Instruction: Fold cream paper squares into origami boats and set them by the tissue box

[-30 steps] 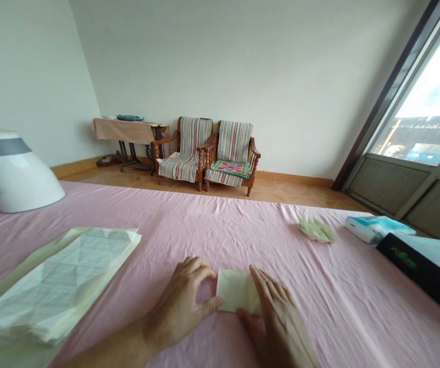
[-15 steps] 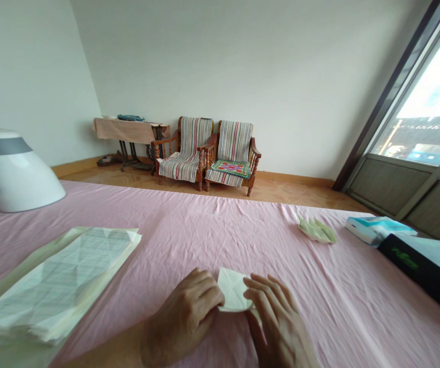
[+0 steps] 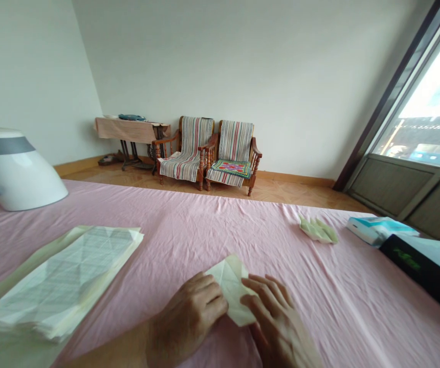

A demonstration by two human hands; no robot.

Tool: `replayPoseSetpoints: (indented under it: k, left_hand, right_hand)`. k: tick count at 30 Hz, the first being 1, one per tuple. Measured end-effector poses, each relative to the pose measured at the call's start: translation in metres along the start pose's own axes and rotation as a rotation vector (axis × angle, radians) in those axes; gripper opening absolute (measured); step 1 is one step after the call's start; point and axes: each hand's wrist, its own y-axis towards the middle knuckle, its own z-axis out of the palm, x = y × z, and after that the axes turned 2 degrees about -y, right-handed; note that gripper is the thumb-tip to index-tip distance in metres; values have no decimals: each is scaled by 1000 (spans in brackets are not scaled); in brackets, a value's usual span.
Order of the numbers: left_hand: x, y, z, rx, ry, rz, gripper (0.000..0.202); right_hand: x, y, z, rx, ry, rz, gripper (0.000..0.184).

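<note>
A pale green piece of folded paper lies on the pink cloth between my hands, with a pointed corner at its far end and creases across it. My left hand has its fingers curled over the paper's left edge. My right hand holds the right edge, fingers bent on top and the thumb low at the near side. My fingers hide both side edges of the sheet. Farther off to the right sits a folded paper piece with raised petal-like edges.
A stack of creased paper sheets lies at left, with a white and grey jug behind it. To the right are a blue and white packet and a black box. Two wooden armchairs stand beyond the table's far edge.
The paper has turned from a flat-topped rectangle to a pointed-corner position, and more of its surface shows. Both hands stay on it, with fingers slightly shifted.
</note>
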Motion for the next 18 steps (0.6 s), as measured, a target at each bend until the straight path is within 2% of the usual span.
replayPoseSetpoints:
  k: [3, 8, 13, 16, 18]
  left_hand:
    - [-4, -1, -1, 17, -9, 5, 23]
    - [-12, -1, -1, 74, -70, -68, 16]
    - [-10, -1, -1, 72, -134, -141, 15]
    - [-6, -3, -2, 75, -149, -106, 15]
    - [-5, -5, -3, 95, -143, -55, 15]
  right_hand:
    - [2, 1, -2, 22, 88, -9, 11]
    - [-3, 0, -6, 38, 214, 93, 13]
    - [-10, -8, 6, 51, 284, 305, 17]
    - [-14, -12, 12, 84, 336, 398, 19]
    - [-16, -12, 15, 76, 345, 419, 27]
